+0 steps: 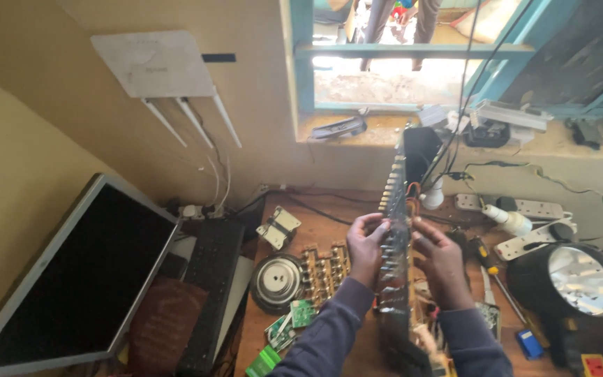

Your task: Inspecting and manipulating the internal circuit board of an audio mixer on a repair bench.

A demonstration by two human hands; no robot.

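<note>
Both hands, left hand (366,246) and right hand (442,260), are pinching the upright circuit board (394,237) over the tabletop (315,230) centre, inspecting it; turning it demands steady edge grip.

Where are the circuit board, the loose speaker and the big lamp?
circuit board (393,230): head view, middle of its edge between the hands.
speaker (278,281): head view, centre of its metal back.
lamp (582,271): head view, middle of its shiny reflector.

Both hands hold a long circuit board (393,244) edge-on and upright over the wooden bench (315,216). The left hand (366,248) grips its left face, the right hand (444,262) its right. A round speaker (277,281) lies left of the left fingers (375,225); a screwdriver (486,262) lies right of the right fingers.
</note>
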